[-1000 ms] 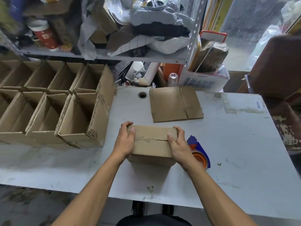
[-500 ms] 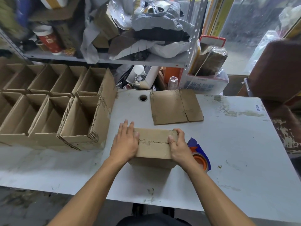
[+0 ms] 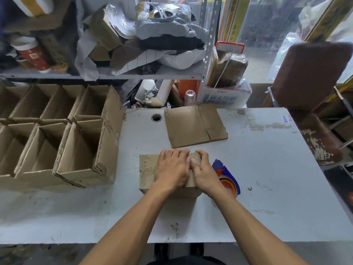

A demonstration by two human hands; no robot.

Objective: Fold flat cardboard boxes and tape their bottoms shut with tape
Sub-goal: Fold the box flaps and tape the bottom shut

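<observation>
Now the folded box [image 3: 148, 172] sits bottom-up at table [image 3: 267, 169] centre. Left hand [image 3: 172, 170] presses flat, fingers straight, on its flaps; right hand [image 3: 203, 170] grips its 3 o'clock edge, fingers curled. Tape dispenser [image 3: 227, 175] lies just beyond, at 3 o'clock.

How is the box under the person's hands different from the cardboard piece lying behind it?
The box under the hands is folded up into shape; the flat cardboard lies unfolded. The left hand and right hand rest on the box; nothing touches the flat cardboard. Both are brown corrugated cardboard on the white table.
</observation>
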